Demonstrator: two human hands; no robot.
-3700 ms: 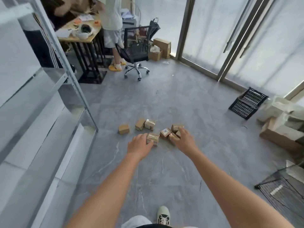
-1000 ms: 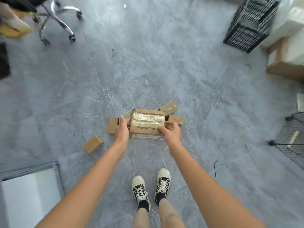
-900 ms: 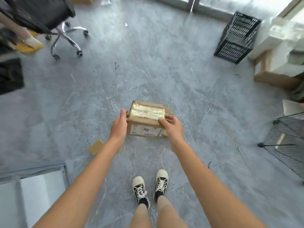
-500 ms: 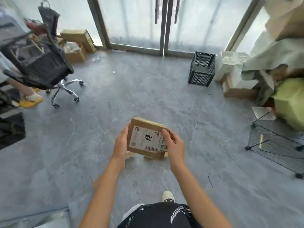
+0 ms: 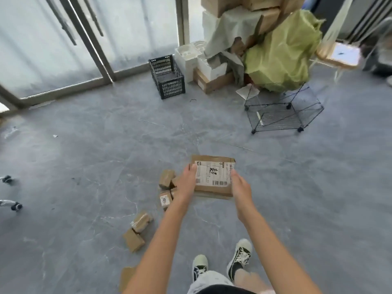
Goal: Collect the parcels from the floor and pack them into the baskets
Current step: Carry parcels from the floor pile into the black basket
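Observation:
I hold a flat cardboard parcel (image 5: pixel 213 177) with a white shipping label facing up, above the grey floor. My left hand (image 5: pixel 187 182) grips its left edge and my right hand (image 5: pixel 238 184) grips its right edge. Several small cardboard parcels (image 5: pixel 166 178) lie on the floor to the left of my hands, with two more (image 5: pixel 137 227) nearer my left arm. A black wire basket on castors (image 5: pixel 282 111) stands ahead to the right. A black plastic crate (image 5: pixel 167 76) stands by the glass doors.
A pile of cardboard boxes, white foam pieces and a green sheet (image 5: pixel 275 47) fills the back right corner. Glass sliding doors (image 5: pixel 63 45) span the back left. Chair castors (image 5: pixel 12 205) show at the left edge. My shoes (image 5: pixel 239 256) stand below.
I picked the large parcel off the floor with both hands and stood up. My view has turned right, bringing the wire basket and the corner pile closer to centre.

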